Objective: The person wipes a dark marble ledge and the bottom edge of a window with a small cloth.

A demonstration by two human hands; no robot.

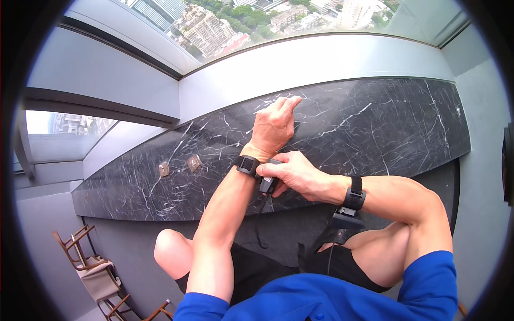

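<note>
My left hand is held over the black marble ledge with its fingers curled and the palm turned away from view; nothing shows in it. A black strap with a plastic buckle circles the left wrist. Beside that strap, my right hand pinches a small black device between thumb and fingers, and a thin cable hangs from it. Around the right wrist runs another black strap, with a similar black device hanging below it and a cable running down.
The white-veined marble ledge runs under a large window. Two square metal fittings, one left and one right, sit on it. Wooden chairs with a beige seat stand lower left. A dark object is at the right edge.
</note>
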